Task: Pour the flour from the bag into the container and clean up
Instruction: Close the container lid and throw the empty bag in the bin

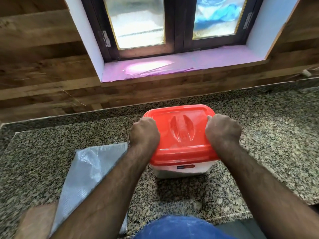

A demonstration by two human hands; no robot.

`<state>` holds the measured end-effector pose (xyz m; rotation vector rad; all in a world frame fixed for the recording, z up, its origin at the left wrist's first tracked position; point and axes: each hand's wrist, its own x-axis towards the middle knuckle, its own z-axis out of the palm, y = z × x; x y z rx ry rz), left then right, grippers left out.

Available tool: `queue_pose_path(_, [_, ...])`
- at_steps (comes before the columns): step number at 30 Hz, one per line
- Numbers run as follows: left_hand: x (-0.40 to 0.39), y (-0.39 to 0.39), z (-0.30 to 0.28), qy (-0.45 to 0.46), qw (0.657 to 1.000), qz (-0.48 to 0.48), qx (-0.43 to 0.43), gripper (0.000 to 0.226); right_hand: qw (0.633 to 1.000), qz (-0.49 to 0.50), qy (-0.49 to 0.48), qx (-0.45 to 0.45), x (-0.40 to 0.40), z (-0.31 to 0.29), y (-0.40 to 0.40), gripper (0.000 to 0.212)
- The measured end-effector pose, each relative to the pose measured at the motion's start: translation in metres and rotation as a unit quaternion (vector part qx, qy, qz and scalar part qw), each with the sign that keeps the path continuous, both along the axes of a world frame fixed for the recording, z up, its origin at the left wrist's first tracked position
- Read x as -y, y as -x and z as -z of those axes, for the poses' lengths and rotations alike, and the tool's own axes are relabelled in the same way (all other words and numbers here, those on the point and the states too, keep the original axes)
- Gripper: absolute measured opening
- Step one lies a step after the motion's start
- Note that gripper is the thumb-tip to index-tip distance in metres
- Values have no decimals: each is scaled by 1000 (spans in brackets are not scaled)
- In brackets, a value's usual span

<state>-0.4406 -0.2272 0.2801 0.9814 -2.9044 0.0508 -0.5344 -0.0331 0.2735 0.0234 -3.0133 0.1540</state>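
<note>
**A:** Granite desk under a shut window, wood panelling behind it. From the head view, both fists are down on that red lid. Is the pouring finished?

**B:** Looks like it to me. The lid sits across the whole top of the container, and the clear wall below it looks white, flour I'd guess. The container stands mid-desk, right in front of the person.

**A:** And the hands?

**B:** Left hand is on the lid's left edge, right hand on the right edge. Both look clenched, knuckles up. Whether any fingers hook the rim, I honestly can't tell, since they're tucked under. My read is they're pressing the lid shut.

**A:** So what's left?

**B:** The clean-up. The bag lies flat on the desk just left of the container, partly under the left forearm, and it looks empty. It hasn't been cleared away. I can't make out spilled flour against that speckled stone. Only this one view, so that's all I can see.
</note>
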Motion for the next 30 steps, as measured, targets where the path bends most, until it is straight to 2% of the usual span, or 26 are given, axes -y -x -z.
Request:
queue_pose_path(1, [-2,-7,4,5,1000,15,-13,42,1000,-10,8,0,-1,2,-4,55])
queue_pose_path(3, [-2,-27,18,-26,995,55,-83,53,998,-36,58,-15,-4,12,-17,61])
queue_pose_path(5, [0,-50,36,-111,971,142,-156,67,984,-72,155,-42,-9,24,-31,63])
queue_pose_path(7, [2,-64,52,-139,943,230,-197,76,962,-121,218,-112,-12,37,-37,52])
queue_pose_path(9, [4,-64,63,-126,931,255,-227,78,942,-174,228,-177,-15,47,-38,43])
queue_pose_path(15, [9,-48,69,-104,923,249,-273,70,869,-317,210,-317,-29,78,-26,34])
queue_pose_path(17, [9,-42,70,-105,923,243,-280,70,849,-335,217,-347,-29,86,-16,33])
queue_pose_path(20, [17,-21,67,-112,925,239,-272,72,842,-336,225,-358,-18,87,8,32])
queue_pose_path(25, [45,32,53,-116,940,228,-226,81,852,-335,209,-343,17,77,65,36])
queue_pose_path(30, [80,88,41,-97,964,199,-144,98,873,-351,181,-286,49,75,119,53])
